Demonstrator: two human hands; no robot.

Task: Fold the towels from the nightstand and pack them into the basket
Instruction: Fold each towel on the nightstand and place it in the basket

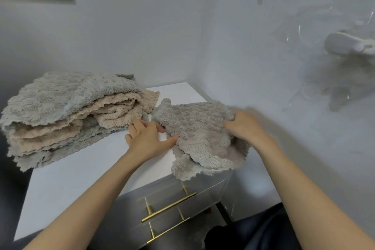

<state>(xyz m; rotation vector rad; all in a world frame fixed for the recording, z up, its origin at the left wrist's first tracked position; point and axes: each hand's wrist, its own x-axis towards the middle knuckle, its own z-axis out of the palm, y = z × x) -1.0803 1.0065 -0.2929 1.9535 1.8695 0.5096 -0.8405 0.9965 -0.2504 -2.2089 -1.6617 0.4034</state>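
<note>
A grey towel (198, 136) is laid at the centre-right of the frame, on the right end of the white nightstand (81, 178), with its lower edge draped over the front. Its left edge is pinched between thumb and fingers of the left hand (148, 138). Its bunched right edge is grasped by the curled fingers of the right hand (243, 126). A pile of grey and beige towels (67, 113) is stacked at the centre-left, just beside the left hand. Gold drawer handles (168, 207) are seen below.
</note>
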